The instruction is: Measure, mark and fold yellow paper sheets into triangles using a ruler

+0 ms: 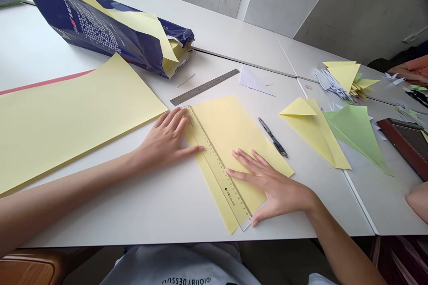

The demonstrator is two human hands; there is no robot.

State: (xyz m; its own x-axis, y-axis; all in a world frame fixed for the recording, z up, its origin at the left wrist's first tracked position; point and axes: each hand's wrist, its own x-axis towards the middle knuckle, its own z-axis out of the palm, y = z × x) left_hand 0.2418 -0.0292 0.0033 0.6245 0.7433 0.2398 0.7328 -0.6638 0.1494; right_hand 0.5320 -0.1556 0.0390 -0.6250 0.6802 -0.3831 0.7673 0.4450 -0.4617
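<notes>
Squarely, open left hand (163,140) and splayed right hand (272,185) press a clear plastic ruler (214,162) onto smooth yellow paper (230,129).

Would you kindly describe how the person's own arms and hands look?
The left hand and right hand are bare, with no gloves, rings or watch visible; the left forearm and right forearm show no sleeves. A pale grey T-shirt with dark lettering shows below.

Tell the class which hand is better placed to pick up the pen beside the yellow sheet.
Right hand, probably: it rests on the yellow sheet, close to the pen, while the left hand lies beyond the clear ruler, farther off.
</notes>
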